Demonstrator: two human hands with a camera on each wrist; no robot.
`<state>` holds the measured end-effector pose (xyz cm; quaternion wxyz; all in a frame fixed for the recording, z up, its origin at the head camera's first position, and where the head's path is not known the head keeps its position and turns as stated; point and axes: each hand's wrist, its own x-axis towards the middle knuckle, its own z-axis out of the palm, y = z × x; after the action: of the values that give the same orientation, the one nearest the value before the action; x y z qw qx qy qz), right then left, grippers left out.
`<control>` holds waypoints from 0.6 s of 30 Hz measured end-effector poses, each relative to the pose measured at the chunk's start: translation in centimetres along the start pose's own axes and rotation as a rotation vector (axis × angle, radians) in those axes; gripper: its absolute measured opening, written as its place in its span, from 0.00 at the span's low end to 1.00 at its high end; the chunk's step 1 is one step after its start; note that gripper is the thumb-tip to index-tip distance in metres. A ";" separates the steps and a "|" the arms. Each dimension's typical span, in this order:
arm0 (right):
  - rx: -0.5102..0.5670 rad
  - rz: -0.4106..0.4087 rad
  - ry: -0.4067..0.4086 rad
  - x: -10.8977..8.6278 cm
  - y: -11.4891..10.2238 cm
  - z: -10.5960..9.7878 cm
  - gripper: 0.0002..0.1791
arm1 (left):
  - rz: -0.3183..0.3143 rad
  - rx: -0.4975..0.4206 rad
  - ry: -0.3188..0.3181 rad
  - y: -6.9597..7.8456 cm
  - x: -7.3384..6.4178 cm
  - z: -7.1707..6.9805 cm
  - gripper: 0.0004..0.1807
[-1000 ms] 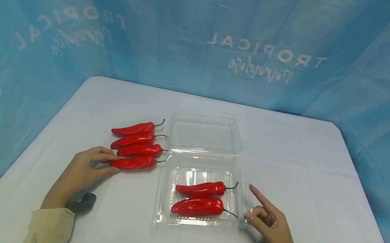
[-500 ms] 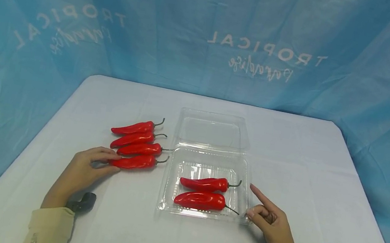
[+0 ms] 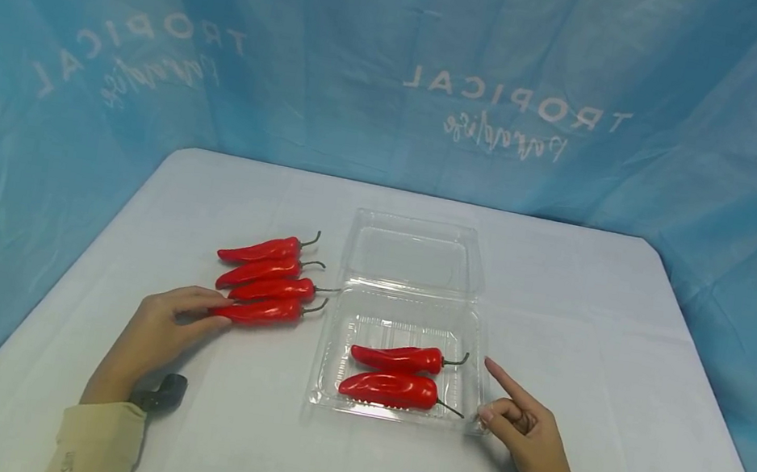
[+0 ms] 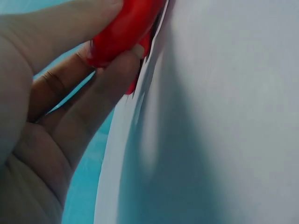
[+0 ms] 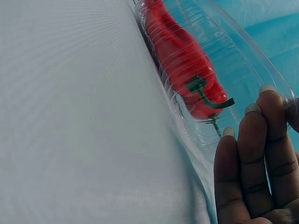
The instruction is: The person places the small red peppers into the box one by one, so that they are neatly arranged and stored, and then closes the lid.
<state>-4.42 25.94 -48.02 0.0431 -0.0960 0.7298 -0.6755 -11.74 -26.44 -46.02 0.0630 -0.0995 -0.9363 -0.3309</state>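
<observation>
My left hand [image 3: 161, 334] pinches the tip of the nearest red chili pepper [image 3: 267, 312] in a row on the left. In the left wrist view, thumb and fingers close on that pepper [image 4: 124, 32]. Just beyond it lie three more red peppers [image 3: 264, 283]. To the right stands a clear plastic clamshell container [image 3: 327, 343], its lid [image 3: 412, 253] folded back flat. Two red peppers [image 3: 392, 390] lie side by side in its base, green stems pointing right. My right hand [image 3: 528, 434] pinches the base's right edge near the front corner, index finger stretched along the side.
A white cloth [image 3: 285, 467] covers the table. Blue printed curtains [image 3: 403, 68] hang behind and on both sides. Each wrist carries a small black camera, the left one [image 3: 160, 395] beside the sleeve.
The container has shifted away and slightly right, and sits straighter, with its two peppers inside. The nearest pepper's stem end has risen slightly in the left hand's pinch. The right hand has barely moved.
</observation>
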 end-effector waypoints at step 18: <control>0.005 -0.012 -0.011 0.0 0.0 0.1 0.37 | 0.068 -0.323 0.150 5.9 0.9 -1.6 0.19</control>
<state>-4.39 25.84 -47.98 0.0431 -0.1038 0.7274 -0.6769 -11.20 -22.83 -41.04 0.1272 -0.1147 -0.8596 -0.4814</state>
